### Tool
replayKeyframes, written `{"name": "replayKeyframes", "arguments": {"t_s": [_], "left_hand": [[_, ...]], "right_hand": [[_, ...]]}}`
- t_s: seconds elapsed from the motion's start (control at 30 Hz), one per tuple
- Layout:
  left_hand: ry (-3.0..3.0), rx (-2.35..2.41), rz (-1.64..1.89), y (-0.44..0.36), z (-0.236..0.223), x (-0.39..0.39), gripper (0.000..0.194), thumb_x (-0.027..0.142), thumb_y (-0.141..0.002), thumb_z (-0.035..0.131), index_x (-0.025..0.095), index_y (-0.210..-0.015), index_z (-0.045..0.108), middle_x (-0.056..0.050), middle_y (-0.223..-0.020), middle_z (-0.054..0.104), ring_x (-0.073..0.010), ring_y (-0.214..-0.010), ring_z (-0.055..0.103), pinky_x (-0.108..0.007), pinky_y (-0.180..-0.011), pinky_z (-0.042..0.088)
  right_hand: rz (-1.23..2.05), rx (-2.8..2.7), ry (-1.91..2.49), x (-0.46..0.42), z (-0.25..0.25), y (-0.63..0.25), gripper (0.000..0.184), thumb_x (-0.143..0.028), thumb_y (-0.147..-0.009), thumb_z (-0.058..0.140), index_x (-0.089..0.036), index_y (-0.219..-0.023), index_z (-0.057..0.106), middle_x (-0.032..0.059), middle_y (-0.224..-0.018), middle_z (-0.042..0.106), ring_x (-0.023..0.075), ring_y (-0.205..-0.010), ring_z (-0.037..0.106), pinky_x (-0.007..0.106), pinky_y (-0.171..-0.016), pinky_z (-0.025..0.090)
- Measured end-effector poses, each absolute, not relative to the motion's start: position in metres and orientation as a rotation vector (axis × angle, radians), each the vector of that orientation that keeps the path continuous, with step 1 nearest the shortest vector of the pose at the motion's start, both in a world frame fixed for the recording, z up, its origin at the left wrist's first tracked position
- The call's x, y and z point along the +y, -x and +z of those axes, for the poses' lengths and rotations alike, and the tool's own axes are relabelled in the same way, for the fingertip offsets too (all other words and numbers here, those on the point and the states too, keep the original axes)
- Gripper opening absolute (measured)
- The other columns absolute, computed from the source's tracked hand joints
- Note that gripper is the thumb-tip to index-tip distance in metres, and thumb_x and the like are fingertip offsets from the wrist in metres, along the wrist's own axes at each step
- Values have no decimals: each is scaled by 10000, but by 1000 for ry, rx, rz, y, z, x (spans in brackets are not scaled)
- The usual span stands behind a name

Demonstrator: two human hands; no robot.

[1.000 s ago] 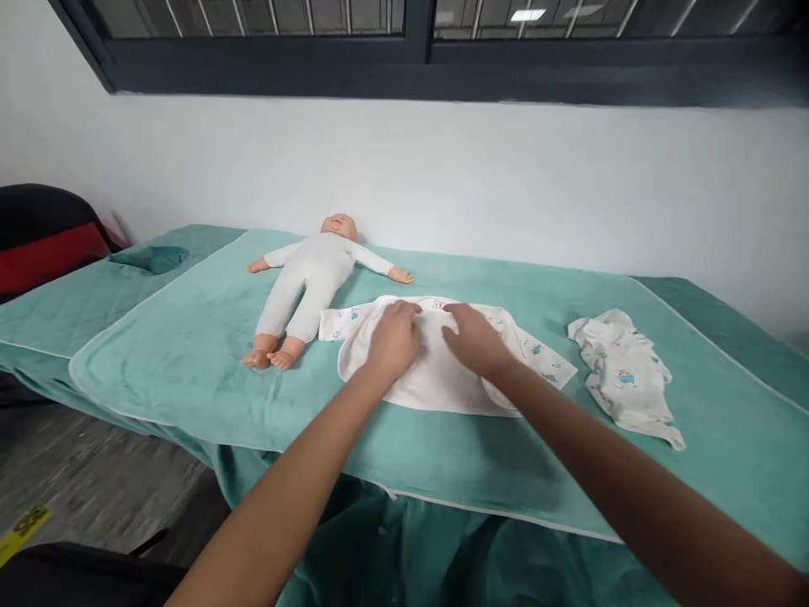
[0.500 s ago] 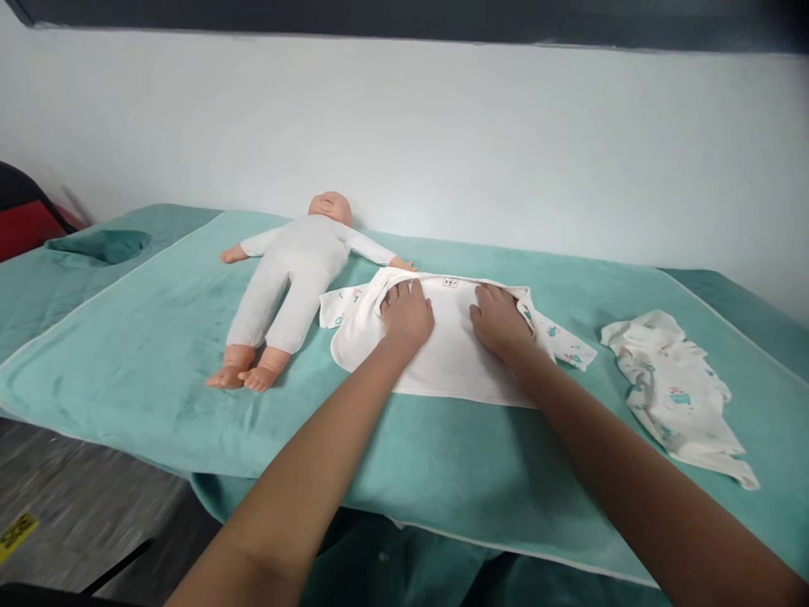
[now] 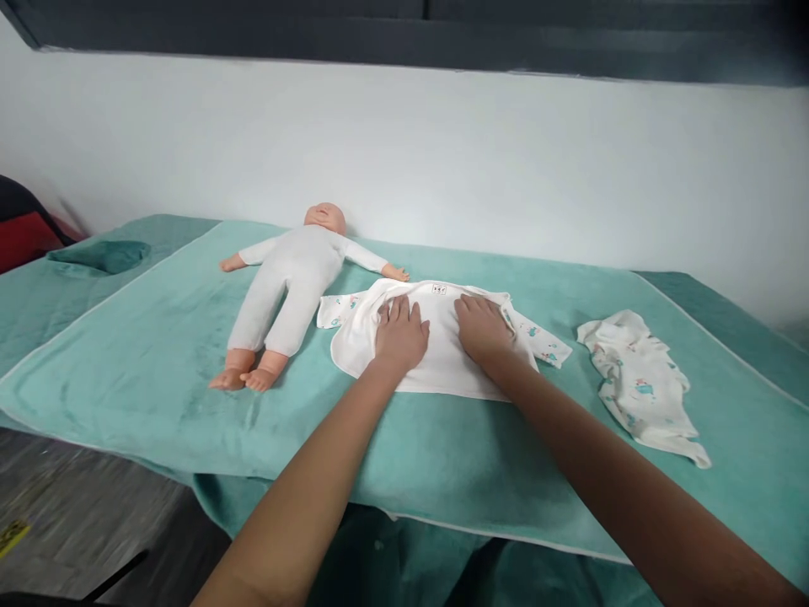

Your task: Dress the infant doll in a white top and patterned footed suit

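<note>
A white baby shirt with printed sleeves lies spread on the green cloth, its neck label toward the wall. My left hand rests flat on the left part of the shirt, fingers stretched forward. On the right part lies my right hand, palm down, its fingers extended over the fabric. Neither hand grips anything that I can see. To the left, a baby doll in a white body lies on its back; its hand nearly meets the shirt's upper left edge.
A second printed baby garment lies crumpled to the right. The green cloth covers the bed up to the white wall. A dark ledge runs above. At far left stands a red and black item.
My hands have slid slightly down the shirt, and their fingers now lie flat on it instead of at its upper openings. The view has tilted up and shifted a little right.
</note>
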State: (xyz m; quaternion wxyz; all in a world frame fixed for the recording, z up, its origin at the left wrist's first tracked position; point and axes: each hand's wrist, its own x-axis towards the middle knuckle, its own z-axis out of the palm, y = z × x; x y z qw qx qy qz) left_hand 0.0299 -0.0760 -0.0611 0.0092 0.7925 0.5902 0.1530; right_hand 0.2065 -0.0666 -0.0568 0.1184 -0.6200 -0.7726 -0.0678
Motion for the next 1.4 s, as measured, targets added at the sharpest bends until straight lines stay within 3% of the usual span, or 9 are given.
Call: {"name": "replayKeyframes", "arguments": {"t_s": [0.2, 0.47, 0.6, 0.7, 0.83, 0.93, 1.1, 1.23, 1.4], "left_hand": [[-2508, 1661, 440, -26, -64, -130, 583, 407, -1020, 243, 105, -1500, 379, -142, -1625, 257, -299, -1521, 181, -499, -1235, 193], [-2504, 1654, 463, -24, -63, -151, 551, 407, -1021, 256, 157, -1486, 415, -104, -1623, 277, -293, -1515, 206, -509, -1236, 205], [-2496, 1663, 492, -23, -63, -150, 526, 408, -1020, 265, 192, -1464, 445, -85, -1614, 310, -279, -1505, 242, -507, -1227, 227], [-2504, 1672, 515, -23, -63, -150, 512, 403, -1019, 274, 204, -1454, 457, -79, -1602, 338, -274, -1498, 257, -502, -1223, 236], [-2500, 1684, 542, -23, -63, -151, 495, 400, -1018, 287, 219, -1441, 470, -63, -1593, 359, -262, -1491, 273, -492, -1219, 243], [-2492, 1694, 556, -23, -63, -151, 487, 401, -1018, 295, 220, -1430, 482, -57, -1587, 371, -257, -1486, 281, -487, -1218, 243], [-2480, 1700, 553, -24, -62, -150, 472, 397, -1016, 306, 235, -1419, 493, -39, -1586, 376, -237, -1484, 285, -469, -1218, 245], [-2471, 1703, 544, -25, -59, -150, 464, 390, -1014, 320, 237, -1413, 500, -32, -1584, 380, -236, -1480, 294, -465, -1213, 253], [-2454, 1719, 553, -25, -59, -149, 454, 383, -1013, 330, 241, -1402, 514, -20, -1580, 388, -233, -1474, 308, -462, -1211, 260]], "right_hand": [[-247, -2233, 1560, -118, -61, -240, 369, -203, -944, 403, -158, -1245, 611, 117, -1379, 588, 251, -1287, 487, 387, -1104, 332], [-132, -1779, 2150, -147, -66, -344, 447, -521, -902, 467, -181, -1121, 657, 169, -1184, 646, 344, -1126, 555, 460, -925, 421], [-27, -1836, 2112, -135, -61, -359, 314, -400, -906, 435, -200, -967, 670, 135, -1026, 678, 296, -973, 596, 411, -820, 435], [-93, -1753, 2075, -118, -47, -373, 287, -325, -892, 432, -174, -968, 664, 154, -990, 678, 293, -925, 592, 401, -784, 433], [-227, -1698, 2016, -97, -29, -383, 356, -243, -895, 403, -97, -1104, 652, 242, -1141, 622, 345, -1093, 538, 435, -897, 406], [-267, -1717, 1932, -92, -30, -365, 401, -167, -867, 411, -82, -1199, 619, 240, -1257, 566, 335, -1189, 500, 423, -981, 380], [-42, -1803, 1768, -104, -39, -302, 313, -337, -935, 423, -165, -1105, 621, 135, -1135, 628, 265, -1060, 579, 382, -922, 435], [55, -1906, 1940, -111, -30, -264, 427, -547, -923, 438, -181, -1062, 609, 133, -1053, 643, 292, -961, 609, 414, -821, 453], [311, -1804, 2132, -95, -19, -259, 153, -294, -818, 572, -167, -884, 627, 161, -942, 661, 329, -934, 624, 429, -801, 447]]}}
